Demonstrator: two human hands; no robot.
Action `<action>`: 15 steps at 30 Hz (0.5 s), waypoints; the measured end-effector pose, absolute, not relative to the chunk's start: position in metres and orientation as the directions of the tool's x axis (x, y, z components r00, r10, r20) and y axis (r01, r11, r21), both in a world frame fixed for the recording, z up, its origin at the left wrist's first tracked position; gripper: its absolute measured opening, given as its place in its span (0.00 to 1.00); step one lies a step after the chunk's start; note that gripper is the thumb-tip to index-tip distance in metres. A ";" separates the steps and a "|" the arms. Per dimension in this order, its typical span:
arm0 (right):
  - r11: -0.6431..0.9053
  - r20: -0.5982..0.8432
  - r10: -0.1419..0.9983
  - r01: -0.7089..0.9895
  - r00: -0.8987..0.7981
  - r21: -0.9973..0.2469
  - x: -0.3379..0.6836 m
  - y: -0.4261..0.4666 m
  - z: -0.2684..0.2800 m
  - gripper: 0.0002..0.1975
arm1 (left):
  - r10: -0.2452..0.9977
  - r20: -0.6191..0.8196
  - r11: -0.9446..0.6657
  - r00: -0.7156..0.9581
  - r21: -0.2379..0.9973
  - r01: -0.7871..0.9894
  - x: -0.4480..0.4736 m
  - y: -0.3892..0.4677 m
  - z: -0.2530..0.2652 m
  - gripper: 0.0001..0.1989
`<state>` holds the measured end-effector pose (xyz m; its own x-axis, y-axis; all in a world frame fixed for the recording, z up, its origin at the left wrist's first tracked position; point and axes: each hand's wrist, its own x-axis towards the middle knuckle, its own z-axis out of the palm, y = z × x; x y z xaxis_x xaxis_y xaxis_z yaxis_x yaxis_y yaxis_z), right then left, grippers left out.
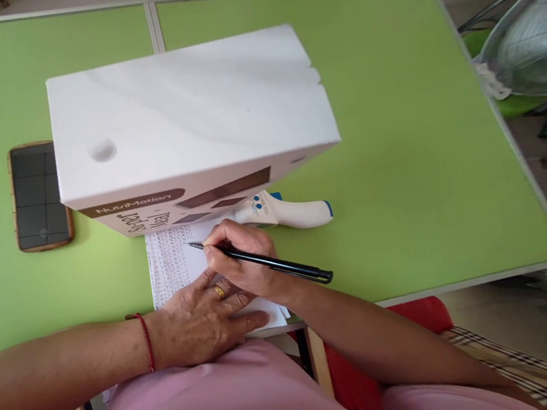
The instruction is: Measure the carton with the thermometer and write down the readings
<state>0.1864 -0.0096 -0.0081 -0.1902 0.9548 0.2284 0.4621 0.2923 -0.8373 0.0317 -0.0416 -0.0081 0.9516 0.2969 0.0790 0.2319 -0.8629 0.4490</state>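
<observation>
My right hand pinches a black pen, its tip at the written lines on a sheet of paper. Rows of small handwriting cover the left part of the sheet; the part near the pen is blank white. My left hand, with a gold ring and a red string bracelet at the wrist, lies flat over the lower part of the paper with its fingers stretched out. Its fingertips reach under my right hand. Past the paper's far edge stands a white box marked NutriMotion, hiding some of the sheet.
A white and blue handheld device, like an infrared thermometer, lies right of the paper, partly behind the box. A phone in a brown case rests left of the box on the green table. A red chair is at the near edge.
</observation>
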 end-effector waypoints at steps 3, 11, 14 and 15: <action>0.290 0.231 0.956 0.475 -0.179 -0.831 0.187 -0.010 -0.009 0.07 | 0.296 0.092 -0.865 0.951 0.448 0.226 0.032 -0.041 -0.008 0.17; 0.311 0.271 0.951 0.466 -0.152 -0.829 0.187 -0.010 -0.009 0.07 | 0.300 0.143 -0.879 0.943 0.426 0.215 0.031 -0.040 -0.007 0.15; 0.319 0.282 0.948 0.467 -0.148 -0.824 0.187 -0.009 -0.010 0.07 | 0.295 0.137 -0.882 0.946 0.419 0.214 0.031 -0.040 -0.007 0.15; 0.320 0.283 0.947 0.471 -0.149 -0.822 0.187 -0.009 -0.010 0.07 | 0.291 0.128 -0.881 0.948 0.422 0.214 0.031 -0.040 -0.007 0.16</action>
<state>0.1868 -0.0092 -0.0099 -0.1487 0.9475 0.2832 0.4711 0.3196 -0.8221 0.0314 -0.0399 -0.0066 0.9481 0.2912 0.1276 0.2137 -0.8809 0.4223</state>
